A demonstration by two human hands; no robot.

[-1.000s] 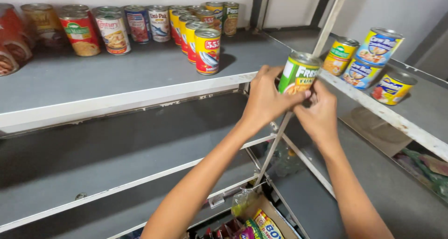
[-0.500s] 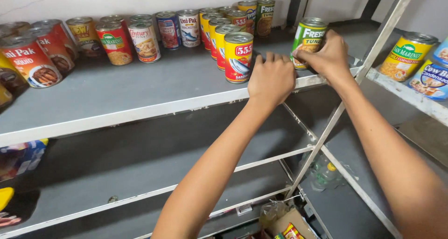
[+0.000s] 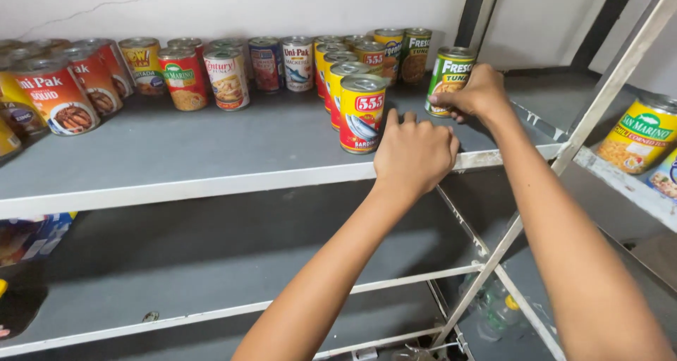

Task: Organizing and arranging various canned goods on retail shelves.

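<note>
The right hand point(image 3: 482, 92) had its fingers closed around a green tuna can point(image 3: 448, 79), standing upright on the grey shelf point(image 3: 211, 156) just right of the yellow-and-red sardine can point(image 3: 361, 114). The left hand point(image 3: 415, 155), fingers loosely curled and empty, hovered beside that sardine can. The green can appeared placed but not yet released.

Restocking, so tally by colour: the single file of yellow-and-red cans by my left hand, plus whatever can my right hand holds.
Yellow-and-red cans: 4
Green can, in the grip of the right hand: 1
Total: 5
</note>
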